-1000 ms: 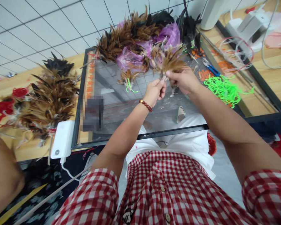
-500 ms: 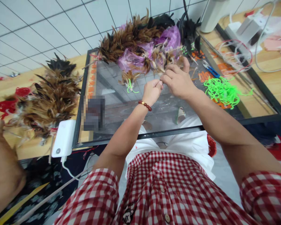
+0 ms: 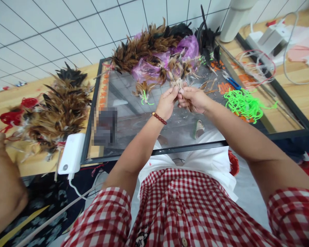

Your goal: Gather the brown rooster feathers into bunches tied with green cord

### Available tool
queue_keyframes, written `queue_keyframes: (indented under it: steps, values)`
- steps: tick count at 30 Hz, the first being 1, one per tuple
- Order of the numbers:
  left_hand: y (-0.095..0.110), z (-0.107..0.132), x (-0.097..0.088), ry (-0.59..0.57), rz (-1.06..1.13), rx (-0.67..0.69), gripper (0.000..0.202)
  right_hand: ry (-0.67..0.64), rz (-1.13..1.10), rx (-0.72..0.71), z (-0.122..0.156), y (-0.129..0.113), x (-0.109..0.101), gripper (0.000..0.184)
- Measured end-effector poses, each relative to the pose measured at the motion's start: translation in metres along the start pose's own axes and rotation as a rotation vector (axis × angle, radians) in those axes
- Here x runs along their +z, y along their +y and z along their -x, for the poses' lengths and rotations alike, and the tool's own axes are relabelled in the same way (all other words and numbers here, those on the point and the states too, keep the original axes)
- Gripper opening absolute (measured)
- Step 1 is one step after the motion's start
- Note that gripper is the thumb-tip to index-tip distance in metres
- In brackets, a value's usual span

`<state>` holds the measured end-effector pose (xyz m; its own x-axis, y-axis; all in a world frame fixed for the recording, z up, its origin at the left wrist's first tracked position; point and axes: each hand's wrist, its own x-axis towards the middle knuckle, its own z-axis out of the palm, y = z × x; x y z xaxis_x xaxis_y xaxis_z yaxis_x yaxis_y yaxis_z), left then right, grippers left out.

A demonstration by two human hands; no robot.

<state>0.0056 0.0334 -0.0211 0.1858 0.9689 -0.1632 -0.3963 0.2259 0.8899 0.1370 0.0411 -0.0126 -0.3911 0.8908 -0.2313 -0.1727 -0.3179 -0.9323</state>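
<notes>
Head view: a brown feather bunch [image 3: 179, 83] is held above the glass panel [image 3: 134, 125], to the left of the neon-green cord [image 3: 243, 105]. The left hand [image 3: 169, 100] pinches it between thumb and fingers near the pale quill ends; the right hand [image 3: 195, 99] has its grip closed around it too, with brown vanes poking out below the fingers.

As for progress, a small tied bunch [image 3: 143, 88], also left of the cord and farther off than the hands, wears a green binding and looks finished. No green shows on the held bunch, so I judge it to be at the gathering stage, unbound, though the fingers hide part of it. Loose feathers [image 3: 182, 65] lie beyond and left of the cord beside a purple plastic bag [image 3: 144, 71], which suggests plenty is left. Blue-handled snips [image 3: 233, 81] lie just beyond the cord, out of both hands.

Writing is scant: orange characters run down a strip [image 3: 102, 91] far left of the cord, and more orange lettering [image 3: 224, 87] sits just beyond and left of it; both are too small or covered to read surely. On the white power bank [image 3: 71, 154], far left and nearer the person than the cord, no brand is legible
</notes>
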Motion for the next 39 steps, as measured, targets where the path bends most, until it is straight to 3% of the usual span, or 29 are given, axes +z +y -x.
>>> queue_keyframes:
  steps: [4, 7, 9, 13, 16, 21, 29, 33, 35, 37, 39]
  values:
    - [0.003, 0.002, -0.002, -0.065, -0.028, -0.072, 0.025, -0.058, -0.042, 0.182, 0.004, -0.004, 0.0, 0.035]
    - [0.0, -0.005, -0.006, -0.036, -0.063, -0.004, 0.024, -0.106, 0.067, 0.178, 0.002, -0.002, -0.006, 0.033]
    - [-0.005, -0.011, -0.008, 0.032, -0.086, 0.1, 0.022, -0.047, 0.193, 0.074, -0.001, 0.0, -0.012, 0.032]
    - [-0.012, -0.015, -0.008, 0.17, -0.136, 0.222, 0.021, 0.243, 0.346, -0.321, -0.008, 0.001, -0.022, 0.026]
    - [-0.008, -0.007, -0.002, 0.107, -0.146, 0.113, 0.024, 0.205, 0.323, -0.462, -0.009, -0.001, -0.026, 0.033]
    - [0.003, 0.007, 0.008, -0.04, -0.133, -0.092, 0.028, -0.029, 0.242, -0.441, -0.006, 0.0, -0.027, 0.04]
    - [0.005, 0.008, 0.009, -0.11, -0.08, -0.192, 0.031, 0.066, 0.215, -0.426, -0.013, 0.009, -0.019, 0.046]
    - [0.003, 0.008, 0.008, -0.054, -0.063, -0.164, 0.033, 0.292, 0.685, -0.517, 0.004, -0.018, -0.027, 0.037]
    - [0.003, 0.008, 0.009, -0.03, -0.052, -0.152, 0.033, 0.593, 1.07, -0.479, 0.022, -0.041, -0.043, 0.029]
    - [0.003, 0.007, 0.01, -0.009, -0.052, -0.147, 0.033, 0.882, 1.36, -0.169, 0.038, -0.061, -0.066, 0.029]
    - [0.002, 0.006, 0.01, 0.001, -0.059, -0.146, 0.032, 0.979, 1.439, 0.13, 0.049, -0.072, -0.087, 0.038]
